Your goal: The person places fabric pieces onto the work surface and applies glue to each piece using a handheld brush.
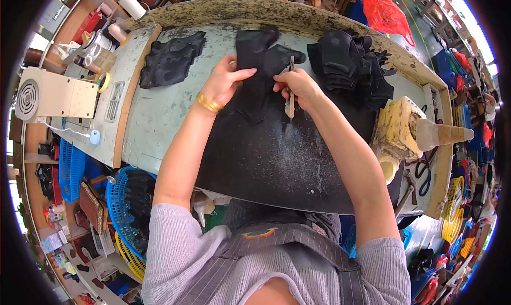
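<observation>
My left hand (226,81) grips the left edge of a black leather-like piece (250,89), its thumb lying on top and its fingers under the edge. The piece is held over a black work mat (255,156), with rounded lobes at its far end. In my right hand (299,85), pinched between thumb and fingers, is a slim, flat, stained tool (290,105) whose kind I cannot make out. It stands nearly lengthwise, close to the right side of the black piece. A yellow bangle circles my left wrist.
Stacked black pieces (346,65) lie at the far right, more black pieces (173,60) at the far left. A glue-crusted yellow container (402,126) with a cone-shaped top stands right, near scissors (423,177). A raised wooden rim (234,12) borders the table. At left is a cream machine (61,94).
</observation>
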Motion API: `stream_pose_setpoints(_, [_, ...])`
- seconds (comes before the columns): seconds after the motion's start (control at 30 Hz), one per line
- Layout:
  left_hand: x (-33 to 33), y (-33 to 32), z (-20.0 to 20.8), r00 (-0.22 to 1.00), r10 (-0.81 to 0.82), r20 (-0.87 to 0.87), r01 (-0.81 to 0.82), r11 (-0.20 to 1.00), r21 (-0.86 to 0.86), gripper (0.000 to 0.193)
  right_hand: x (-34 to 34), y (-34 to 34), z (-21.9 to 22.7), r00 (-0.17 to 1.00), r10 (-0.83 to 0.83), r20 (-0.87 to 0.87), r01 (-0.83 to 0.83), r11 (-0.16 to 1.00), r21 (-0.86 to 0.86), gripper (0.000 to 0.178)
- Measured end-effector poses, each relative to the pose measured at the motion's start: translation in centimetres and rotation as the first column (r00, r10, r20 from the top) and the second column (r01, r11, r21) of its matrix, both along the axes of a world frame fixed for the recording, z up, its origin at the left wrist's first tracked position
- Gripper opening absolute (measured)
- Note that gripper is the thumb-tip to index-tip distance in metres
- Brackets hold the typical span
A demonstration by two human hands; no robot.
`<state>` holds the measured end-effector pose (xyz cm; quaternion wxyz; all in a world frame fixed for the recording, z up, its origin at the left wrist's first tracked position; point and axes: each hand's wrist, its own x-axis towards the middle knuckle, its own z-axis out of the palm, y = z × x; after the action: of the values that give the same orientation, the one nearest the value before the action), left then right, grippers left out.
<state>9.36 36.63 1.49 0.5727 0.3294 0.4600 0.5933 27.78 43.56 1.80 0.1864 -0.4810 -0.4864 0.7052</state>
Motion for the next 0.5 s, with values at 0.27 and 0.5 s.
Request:
stream_pose_setpoints(0.27, [0.3, -13.7, 8.6, 0.904, 0.22, -0.367, -0.078, 0.928, 0.364, 0.041, 4.4, -2.1, 2.9, 0.668, -0.253, 0.7, -0.436, 0.629, 0.644, 0.041])
stream_pose_setpoints(0.5, [6.9, -17.0, 8.7, 1.0, 0.017, 0.015, -0.018, 0.994, 0.112, 0.059, 22.4, -14.6, 8.5, 0.882, -0.463, -0.084, 0.39, 0.62, 0.681, 0.009])
